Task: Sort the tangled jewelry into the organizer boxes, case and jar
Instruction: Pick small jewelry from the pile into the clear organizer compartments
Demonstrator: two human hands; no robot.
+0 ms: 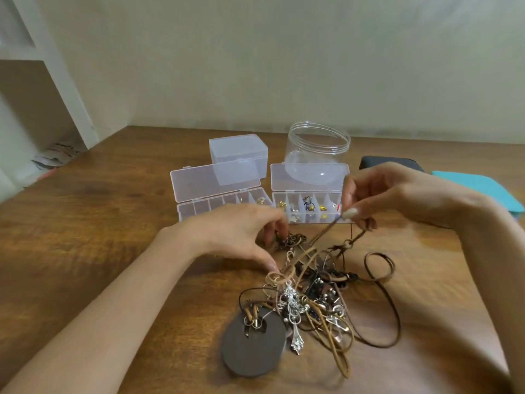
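- Currently, right hand (369, 194): thumb and fingers pinch a brown cord (326, 230), raised taut to draw it from the pile (306, 297).
- Our left hand (235, 231): fingers curled onto a dark chain (292, 240) at the pile's far edge, probably anchoring; true grip unclear to us.
- Lids open, left box (216, 194) and right box (309, 209) sit just beyond; jar (318, 146) behind.
- Over the table (99, 223), we judge upward the freest way out.

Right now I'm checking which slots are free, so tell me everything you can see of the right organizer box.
The right box is clear plastic, its hinged lid open and standing upright behind a tray of small slots. Several slots hold gold and silvery charms; one a bluish figure. It sits on the wooden table, before the jar, beside the other box. The right hand, pinching a cord, hides its right end.
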